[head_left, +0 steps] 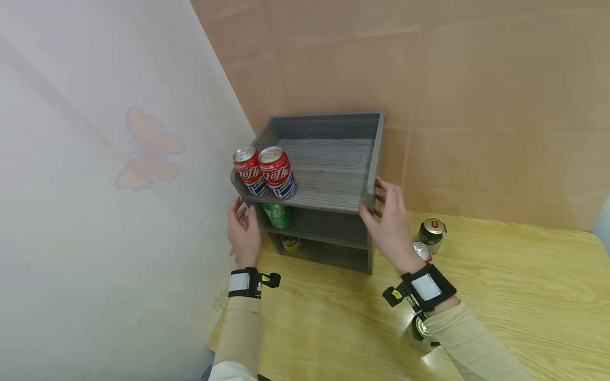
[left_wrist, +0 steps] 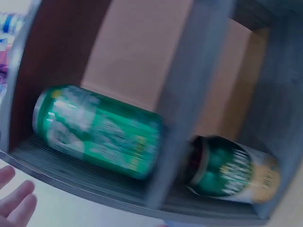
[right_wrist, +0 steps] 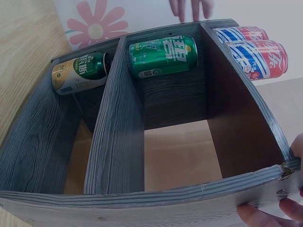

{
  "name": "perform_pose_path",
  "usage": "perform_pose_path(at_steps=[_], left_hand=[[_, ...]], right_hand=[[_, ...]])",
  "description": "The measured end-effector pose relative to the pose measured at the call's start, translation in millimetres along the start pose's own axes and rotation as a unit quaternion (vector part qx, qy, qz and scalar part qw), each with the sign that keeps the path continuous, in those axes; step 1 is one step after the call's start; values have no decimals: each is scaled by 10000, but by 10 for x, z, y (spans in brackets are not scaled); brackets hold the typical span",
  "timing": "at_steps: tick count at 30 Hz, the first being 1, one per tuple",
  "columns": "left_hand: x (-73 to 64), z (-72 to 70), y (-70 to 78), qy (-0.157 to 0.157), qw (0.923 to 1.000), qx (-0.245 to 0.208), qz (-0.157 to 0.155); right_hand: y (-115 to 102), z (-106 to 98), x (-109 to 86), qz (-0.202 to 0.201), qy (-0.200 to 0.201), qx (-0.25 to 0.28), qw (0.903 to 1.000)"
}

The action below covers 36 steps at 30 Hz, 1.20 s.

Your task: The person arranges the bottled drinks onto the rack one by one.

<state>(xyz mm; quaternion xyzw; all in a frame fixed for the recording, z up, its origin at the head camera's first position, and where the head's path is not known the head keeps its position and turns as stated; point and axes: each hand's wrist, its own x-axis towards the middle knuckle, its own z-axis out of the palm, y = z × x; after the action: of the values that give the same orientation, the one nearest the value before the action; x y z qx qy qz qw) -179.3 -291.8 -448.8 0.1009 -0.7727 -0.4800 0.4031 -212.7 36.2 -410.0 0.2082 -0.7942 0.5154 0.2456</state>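
A grey wood-grain shelf rack (head_left: 329, 206) stands on the table. My right hand (head_left: 392, 225) grips its front right corner, thumb at the front edge and fingers (right_wrist: 265, 216) against the outer side. Beside the rack's left side is my left hand (head_left: 244, 233), its loosely bent fingers (left_wrist: 21, 205) holding nothing. Two red cola cans (head_left: 278, 172) stand at the left of the top board. Below them, a green soda can (left_wrist: 97, 130) is on the middle shelf. A dark green and gold can (left_wrist: 234, 170) occupies the bottom shelf.
Right of the rack, a dark green and gold can (head_left: 432, 234) stands near a partly hidden red can (head_left: 423, 251). Another can (head_left: 421, 336) is nearer, partly behind the right sleeve. A pale wall (head_left: 95, 238) rises close on the left, a brown sheet (head_left: 476, 132) behind.
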Motion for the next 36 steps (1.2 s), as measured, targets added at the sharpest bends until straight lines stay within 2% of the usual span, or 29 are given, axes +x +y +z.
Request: perform_pose_path(at_steps=[5,10,18,23,30,36], left_hand=[[189,34,94,-284,9994,-196,49],[328,85,148,-468,9987,-188,38],[430,88,111,-536,9981,230,-182],[472,56,123,-582,9973,416,-145],[489,55,171,-600,9966,456,-335],[490,70,158,-568,9969,421,-345]], right_hand=[[3,-12,4,-14,-15,-48,10000],[0,-23,9,-5,-18,-39,10000],[7,-21,7,114,-158,79,9998],[1,-33,23,153,-276,196,9993],[28,-162,52,374,-850,558,9941],[27,-378,78,540,-1402,281,9883]])
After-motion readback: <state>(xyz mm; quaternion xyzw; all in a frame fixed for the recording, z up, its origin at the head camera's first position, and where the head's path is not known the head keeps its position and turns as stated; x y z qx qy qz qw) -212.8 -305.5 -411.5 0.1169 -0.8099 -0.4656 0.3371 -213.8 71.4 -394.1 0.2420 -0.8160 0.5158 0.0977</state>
